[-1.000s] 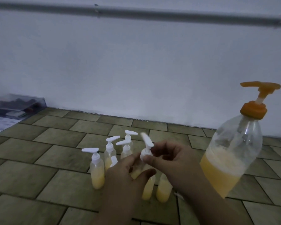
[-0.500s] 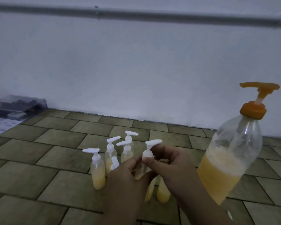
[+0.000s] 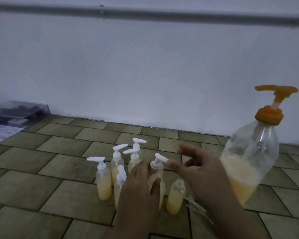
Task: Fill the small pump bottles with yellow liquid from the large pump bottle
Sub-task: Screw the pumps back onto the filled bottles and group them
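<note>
My left hand (image 3: 138, 188) grips a small pump bottle (image 3: 156, 178) holding yellow liquid, its white pump head (image 3: 160, 158) fitted on top. My right hand (image 3: 199, 169) hovers just right of that pump head, fingers spread; one fingertip touches the nozzle tip. Several capped small bottles (image 3: 103, 180) with yellow liquid stand to the left on the tiled floor. An uncapped small bottle (image 3: 176, 197), part full, stands below my right hand. The large pump bottle (image 3: 252, 159) with an orange pump stands at the right, about half full.
A loose pump tube (image 3: 195, 207) lies on the tiles (image 3: 47, 171) beside the uncapped bottle. A clear plastic box (image 3: 16, 110) sits against the white wall at far left, with a printed sheet (image 3: 0, 133) before it.
My right hand has let go of the pump head and opened, drawing slightly right. The pump head now sits on the bottle in my left hand, with its nozzle turned right.
</note>
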A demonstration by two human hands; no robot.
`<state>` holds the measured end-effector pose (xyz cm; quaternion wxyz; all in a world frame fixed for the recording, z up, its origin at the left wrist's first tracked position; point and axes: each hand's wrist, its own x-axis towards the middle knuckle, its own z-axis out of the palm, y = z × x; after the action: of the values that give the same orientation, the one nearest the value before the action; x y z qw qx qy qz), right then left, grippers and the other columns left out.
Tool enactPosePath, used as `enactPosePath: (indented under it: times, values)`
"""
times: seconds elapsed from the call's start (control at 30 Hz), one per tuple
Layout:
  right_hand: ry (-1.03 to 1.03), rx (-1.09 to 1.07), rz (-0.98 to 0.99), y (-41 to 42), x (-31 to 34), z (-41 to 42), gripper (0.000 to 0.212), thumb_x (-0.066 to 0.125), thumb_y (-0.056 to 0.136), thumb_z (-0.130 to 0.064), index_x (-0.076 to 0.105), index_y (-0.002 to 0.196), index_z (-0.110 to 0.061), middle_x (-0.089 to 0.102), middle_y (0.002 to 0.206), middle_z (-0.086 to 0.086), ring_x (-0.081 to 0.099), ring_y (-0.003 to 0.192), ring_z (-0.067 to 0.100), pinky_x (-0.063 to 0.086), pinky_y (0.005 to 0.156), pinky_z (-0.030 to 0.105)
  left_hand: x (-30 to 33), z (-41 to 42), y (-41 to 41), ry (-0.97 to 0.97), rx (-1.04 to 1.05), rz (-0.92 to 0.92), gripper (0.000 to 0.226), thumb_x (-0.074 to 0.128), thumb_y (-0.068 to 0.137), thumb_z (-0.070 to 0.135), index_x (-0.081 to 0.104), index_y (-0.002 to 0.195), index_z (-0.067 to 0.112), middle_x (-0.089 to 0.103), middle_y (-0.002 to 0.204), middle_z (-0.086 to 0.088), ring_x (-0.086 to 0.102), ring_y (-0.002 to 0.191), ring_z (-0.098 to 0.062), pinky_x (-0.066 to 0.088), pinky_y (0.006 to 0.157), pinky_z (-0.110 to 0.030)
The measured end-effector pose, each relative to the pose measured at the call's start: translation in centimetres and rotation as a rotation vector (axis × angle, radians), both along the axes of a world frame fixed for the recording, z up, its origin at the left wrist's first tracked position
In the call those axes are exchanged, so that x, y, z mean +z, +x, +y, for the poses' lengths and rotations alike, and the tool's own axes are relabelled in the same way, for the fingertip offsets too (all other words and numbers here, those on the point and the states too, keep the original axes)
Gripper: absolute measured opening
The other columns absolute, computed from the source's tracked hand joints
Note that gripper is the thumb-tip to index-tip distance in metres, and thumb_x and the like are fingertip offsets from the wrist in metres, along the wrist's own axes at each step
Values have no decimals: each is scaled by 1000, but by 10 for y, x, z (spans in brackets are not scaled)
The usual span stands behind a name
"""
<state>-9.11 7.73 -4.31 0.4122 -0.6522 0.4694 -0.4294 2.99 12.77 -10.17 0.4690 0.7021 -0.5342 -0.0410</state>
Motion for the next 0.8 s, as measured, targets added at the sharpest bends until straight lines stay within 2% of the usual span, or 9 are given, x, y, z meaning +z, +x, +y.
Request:
enactPosePath:
  times: [0.17, 0.33, 0.47, 0.53, 0.6, 0.67, 0.7, 0.77, 0.8]
  values:
    - [-28, -136, -203, -47, 9, -3, 24, 76, 74, -18, 68, 92, -31, 72, 88, -12, 64, 83, 9, 43, 63, 18, -9, -17, -3, 57, 33, -36, 51, 51, 93, 15, 29, 138, 22, 47, 129, 6, 45, 114, -4, 30, 85, -9]
    - [0, -162, -207, -74, -14, 4, 20, 73, 74, -5, 71, 85, -21, 73, 82, -4, 64, 89, 28, 49, 71, 28, -25, -36, -3, 103, 109, -76, 62, 57, 88, -1, 27, 142, 5, 51, 129, -14, 52, 117, -22, 42, 92, -23]
    - [17, -174, -130, -85, -42, 7, 22, 76, 72, 0, 72, 77, -21, 72, 72, -4, 63, 77, 29, 49, 57, 13, -25, -41, 0, 184, 149, -60, 65, 53, 90, 0, 19, 144, 7, 44, 132, -10, 48, 116, -17, 46, 94, -29]
    - [16, -194, -71, -90, -55, 8, 24, 77, 72, 0, 71, 72, -23, 70, 67, -8, 59, 66, 24, 44, 51, 9, -24, -42, 1, 218, 183, -61, 64, 53, 90, 2, 18, 144, 8, 42, 134, -9, 47, 116, -14, 45, 94, -26]
    - [-19, -208, 29, -91, -67, 9, 25, 78, 71, 0, 70, 71, -24, 68, 64, -14, 54, 55, 6, 41, 49, 7, -23, -43, 2, 228, 216, -56, 68, 52, 90, 1, 12, 145, 8, 39, 137, -9, 45, 119, -15, 43, 97, -25]
    - [-121, -230, 174, -95, -81, 7, 29, 80, 68, -2, 68, 69, -28, 65, 63, -24, 57, 63, -1, 41, 55, 6, -23, -42, 2, 217, 235, -55, 76, 51, 89, -3, 4, 148, 7, 34, 142, -11, 40, 126, -17, 38, 99, -24]
    - [-181, -237, 256, -95, -87, 6, 31, 81, 68, -5, 66, 68, -32, 65, 64, -24, 58, 67, 1, 41, 57, 7, -23, -42, 2, 207, 232, -56, 78, 51, 89, -4, 2, 148, 8, 32, 144, -10, 39, 127, -17, 36, 99, -22]
    - [-286, -192, 509, -99, -101, 3, 22, 80, 68, -15, 66, 65, -33, 65, 58, -13, 60, 54, 6, 42, 52, 11, -22, -40, 4, 188, 225, -89, 80, 50, 88, -5, -1, 148, 10, 29, 145, -9, 36, 127, -16, 33, 93, -18]
    - [-328, -183, 652, -100, -111, 0, 15, 82, 60, -24, 68, 63, -29, 64, 57, -11, 62, 50, 9, 43, 49, 19, -22, -38, 4, 183, 221, -115, 82, 50, 88, -4, -4, 148, 10, 26, 146, -9, 34, 127, -16, 30, 91, -17]
